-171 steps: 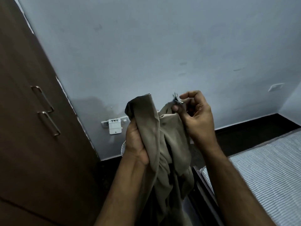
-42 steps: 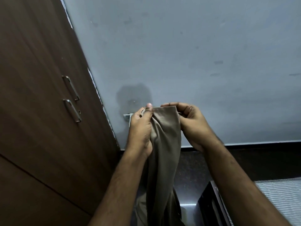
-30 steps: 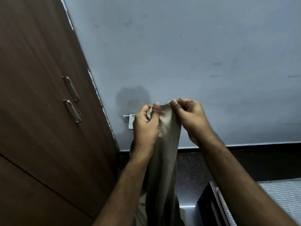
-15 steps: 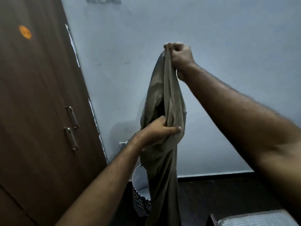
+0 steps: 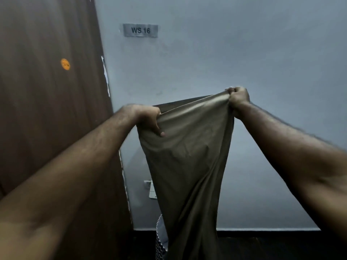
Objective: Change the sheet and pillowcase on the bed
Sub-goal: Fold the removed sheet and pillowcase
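Both hands gripping top edge of olive cloth (image 5: 187,166): left hand (image 5: 148,119) and right hand (image 5: 238,98) bunch its corners, stretched between, rest hanging before wall (image 5: 244,53) beside wardrobe (image 5: 47,91). Risk: bunched grips slipping if shaken, cloth drops onto patterned bin (image 5: 160,241).

we are holding an olive-brown cloth (image 5: 189,156) up in front of a pale grey wall (image 5: 244,53), both arms stretched forward. our left hand (image 5: 148,119) is gripping one end of its top edge, fingers curled into the fabric, and our right hand (image 5: 238,97) is bunching the other end a little higher. the cloth is hanging down between them, narrowing toward the bottom of the view. a dark brown wardrobe door (image 5: 47,100) with an orange sticker (image 5: 65,64) is standing on the left, and a small plate reading "ws 16" (image 5: 140,30) is sitting on the wall above.
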{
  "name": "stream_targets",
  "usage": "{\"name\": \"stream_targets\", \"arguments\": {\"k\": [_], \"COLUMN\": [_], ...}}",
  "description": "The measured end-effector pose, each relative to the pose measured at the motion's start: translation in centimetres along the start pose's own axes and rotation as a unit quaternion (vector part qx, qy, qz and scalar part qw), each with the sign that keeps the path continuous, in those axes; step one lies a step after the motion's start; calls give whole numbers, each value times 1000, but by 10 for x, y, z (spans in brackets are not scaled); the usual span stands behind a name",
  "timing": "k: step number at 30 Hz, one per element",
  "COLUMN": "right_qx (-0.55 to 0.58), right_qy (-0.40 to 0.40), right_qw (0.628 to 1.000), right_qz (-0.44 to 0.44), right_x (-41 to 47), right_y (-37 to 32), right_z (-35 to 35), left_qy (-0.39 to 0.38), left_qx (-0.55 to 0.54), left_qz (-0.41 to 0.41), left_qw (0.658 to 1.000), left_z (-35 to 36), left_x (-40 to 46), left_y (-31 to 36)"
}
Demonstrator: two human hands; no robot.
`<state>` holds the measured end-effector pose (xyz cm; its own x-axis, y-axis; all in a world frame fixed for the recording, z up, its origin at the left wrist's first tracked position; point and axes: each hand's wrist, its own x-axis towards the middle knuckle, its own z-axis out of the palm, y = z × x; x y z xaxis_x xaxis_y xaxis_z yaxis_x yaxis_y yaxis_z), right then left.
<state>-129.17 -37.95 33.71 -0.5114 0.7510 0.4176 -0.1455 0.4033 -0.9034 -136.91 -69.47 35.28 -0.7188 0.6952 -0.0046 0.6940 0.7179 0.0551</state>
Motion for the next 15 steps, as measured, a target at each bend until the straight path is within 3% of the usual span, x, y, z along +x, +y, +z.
{"name": "stream_targets", "arguments": {"k": [4, 9, 12, 15], "right_qx": [-8, -57, -157, -297], "right_qy": [7, -60, -155, -276], "right_qw": [1000, 980, 937, 874], "right_qz": [-27, -180, -271, -267], "right_x": [-9, -19, -27, -30], "right_y": [-4, -18, -16, -5], "right_z": [-8, -12, -13, -19], "left_qy": [127, 241, 239, 201], "left_qx": [93, 80, 27, 42], "left_qz": [29, 76, 93, 68], "left_qw": [987, 964, 966, 976], "left_z": [-24, -28, -23, -18], "left_x": [-7, -7, -3, 0], "left_y": [-20, -53, -53, -57]}}
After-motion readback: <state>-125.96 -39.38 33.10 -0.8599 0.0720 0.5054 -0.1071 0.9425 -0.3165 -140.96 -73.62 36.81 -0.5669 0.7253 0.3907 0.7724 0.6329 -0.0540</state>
